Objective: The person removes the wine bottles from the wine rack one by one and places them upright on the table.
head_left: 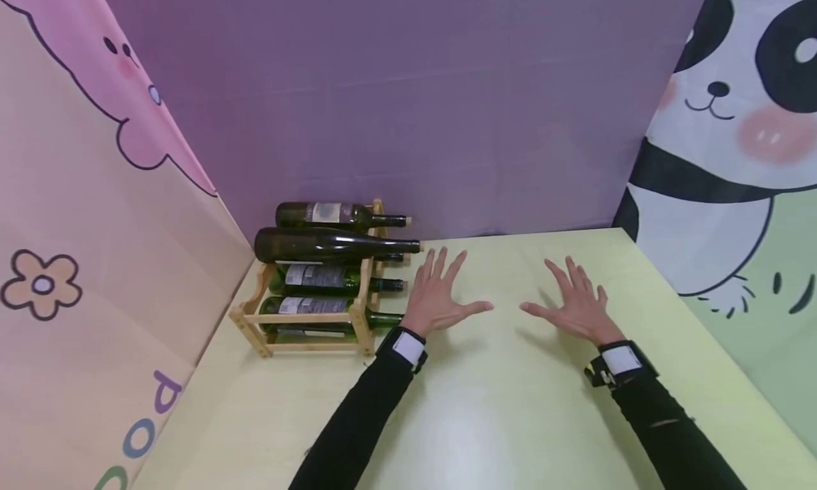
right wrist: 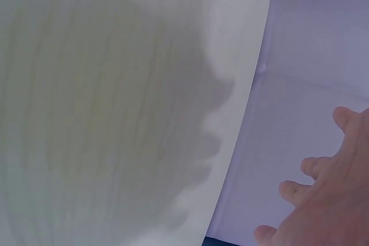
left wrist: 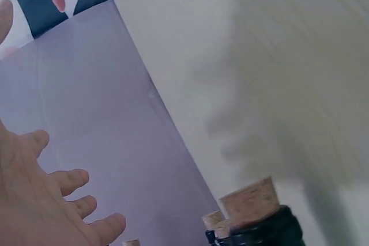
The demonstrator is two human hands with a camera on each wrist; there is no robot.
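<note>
My left hand (head_left: pixel 440 291) hovers over the table with its fingers spread and holds nothing. Close to its left, a small wooden wine rack (head_left: pixel 255 318) carries several wine bottles lying on their sides, necks pointing right. A dark bottle without a visible label (head_left: pixel 313 245) lies across the top, beside a labelled bottle (head_left: pixel 293 213) farther back. Lower down are green bottles (head_left: pixel 351 281) with pale labels. In the left wrist view a cork (left wrist: pixel 251 201) shows in a bottle's mouth below the hand. My right hand (head_left: pixel 581 305), also spread and holding nothing, is over the table's right part.
The pale wood-look table (head_left: pixel 472 433) meets a purple cloth backdrop (head_left: pixel 447 107) at its far edge. Printed wall hangings stand on both sides, a panda (head_left: pixel 715 171) at right and a flower (head_left: pixel 43 284) at left. The rack stands near the back left corner.
</note>
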